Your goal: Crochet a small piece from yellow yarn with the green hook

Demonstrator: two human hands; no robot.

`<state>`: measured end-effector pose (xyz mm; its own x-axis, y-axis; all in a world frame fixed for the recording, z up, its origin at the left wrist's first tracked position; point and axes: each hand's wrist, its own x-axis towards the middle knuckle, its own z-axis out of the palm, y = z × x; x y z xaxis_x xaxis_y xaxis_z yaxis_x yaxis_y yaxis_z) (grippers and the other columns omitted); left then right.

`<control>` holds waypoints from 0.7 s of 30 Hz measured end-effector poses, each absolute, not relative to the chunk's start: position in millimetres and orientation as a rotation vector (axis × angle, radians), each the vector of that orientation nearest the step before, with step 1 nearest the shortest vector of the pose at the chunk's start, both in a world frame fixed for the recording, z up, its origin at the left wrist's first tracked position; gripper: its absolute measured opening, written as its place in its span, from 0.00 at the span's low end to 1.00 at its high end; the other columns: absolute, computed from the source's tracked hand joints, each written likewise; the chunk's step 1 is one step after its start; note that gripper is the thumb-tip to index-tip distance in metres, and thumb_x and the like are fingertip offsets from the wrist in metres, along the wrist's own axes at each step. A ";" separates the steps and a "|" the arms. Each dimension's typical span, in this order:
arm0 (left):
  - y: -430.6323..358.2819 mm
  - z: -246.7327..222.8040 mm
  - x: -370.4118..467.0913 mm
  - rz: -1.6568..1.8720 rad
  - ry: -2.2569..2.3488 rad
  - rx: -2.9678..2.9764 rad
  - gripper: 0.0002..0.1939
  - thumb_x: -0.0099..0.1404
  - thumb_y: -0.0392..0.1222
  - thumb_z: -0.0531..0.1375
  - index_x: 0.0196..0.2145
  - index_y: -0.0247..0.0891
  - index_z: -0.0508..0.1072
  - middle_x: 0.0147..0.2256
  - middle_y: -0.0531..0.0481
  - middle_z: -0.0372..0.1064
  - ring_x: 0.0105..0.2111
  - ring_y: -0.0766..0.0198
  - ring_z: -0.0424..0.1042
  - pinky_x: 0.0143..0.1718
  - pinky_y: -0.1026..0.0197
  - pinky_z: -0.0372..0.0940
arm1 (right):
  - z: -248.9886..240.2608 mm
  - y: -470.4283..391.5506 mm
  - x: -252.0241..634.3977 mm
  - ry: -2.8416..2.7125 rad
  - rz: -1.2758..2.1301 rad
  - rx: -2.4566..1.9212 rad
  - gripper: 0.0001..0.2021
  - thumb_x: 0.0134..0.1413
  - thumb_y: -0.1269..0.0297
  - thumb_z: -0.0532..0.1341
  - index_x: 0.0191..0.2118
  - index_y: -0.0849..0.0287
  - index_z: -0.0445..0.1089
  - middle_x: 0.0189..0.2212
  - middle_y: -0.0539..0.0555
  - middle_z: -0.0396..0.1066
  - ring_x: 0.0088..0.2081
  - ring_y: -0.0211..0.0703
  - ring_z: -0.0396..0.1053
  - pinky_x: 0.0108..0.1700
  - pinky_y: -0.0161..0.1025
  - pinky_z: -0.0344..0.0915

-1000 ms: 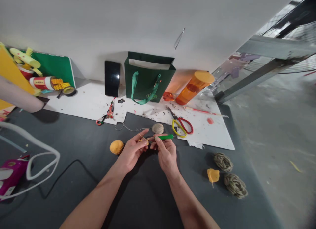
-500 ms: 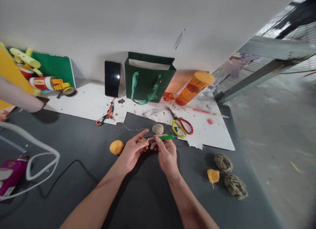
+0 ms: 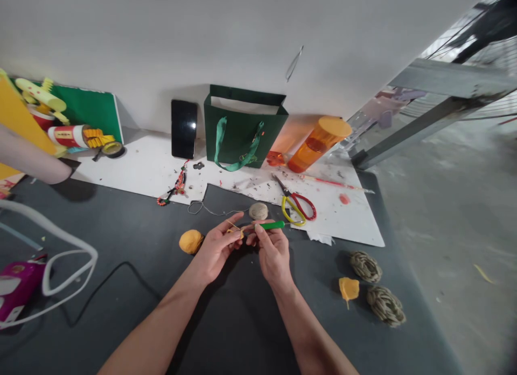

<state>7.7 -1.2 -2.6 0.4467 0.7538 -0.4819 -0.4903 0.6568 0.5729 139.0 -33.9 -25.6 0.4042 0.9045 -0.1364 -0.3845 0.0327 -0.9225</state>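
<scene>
My left hand (image 3: 216,249) pinches a small yellow crocheted piece (image 3: 236,233), with a strand of yellow yarn over its fingers. The green-handled crochet hook (image 3: 272,224) is held in my right hand (image 3: 273,251), its tip at the yellow piece. Fingers hide most of that piece. Just left of my left hand lies a ball of yellow yarn (image 3: 190,241). Beyond my fingertips sits a beige yarn ball (image 3: 258,210) with a thin grey strand running left.
Scissors (image 3: 297,202) lie on a white board (image 3: 355,219). Behind stand a dark green gift bag (image 3: 242,135), a phone (image 3: 184,128) and an orange bottle (image 3: 319,143). Two grey-green yarn bundles (image 3: 385,305) and a yellow piece (image 3: 349,288) rest at right; a white cable (image 3: 76,240) curves at left.
</scene>
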 end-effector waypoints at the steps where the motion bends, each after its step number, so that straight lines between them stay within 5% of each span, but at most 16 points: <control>1: -1.3 -2.5 7.7 0.793 0.782 0.380 0.30 0.48 0.40 0.78 0.50 0.39 0.82 0.30 0.53 0.74 0.29 0.70 0.66 0.36 0.65 0.60 | -25.6 -33.9 139.0 -0.583 1.085 -1.131 0.17 0.49 0.48 0.73 0.35 0.56 0.75 0.27 0.51 0.80 0.22 0.38 0.70 0.26 0.37 0.66; 21: -0.5 -3.0 7.6 0.792 0.777 0.365 0.31 0.47 0.40 0.78 0.50 0.38 0.82 0.28 0.54 0.74 0.28 0.71 0.66 0.35 0.66 0.60 | -26.7 -33.3 138.8 -0.552 1.092 -1.092 0.16 0.48 0.49 0.75 0.34 0.56 0.76 0.26 0.50 0.80 0.21 0.37 0.70 0.25 0.35 0.66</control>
<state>7.6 -0.5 -3.0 0.4515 0.7504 -0.4828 -0.4977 0.6609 0.5617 138.8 -33.3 -26.7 0.4050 0.9038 -0.1380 -0.4246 0.0523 -0.9039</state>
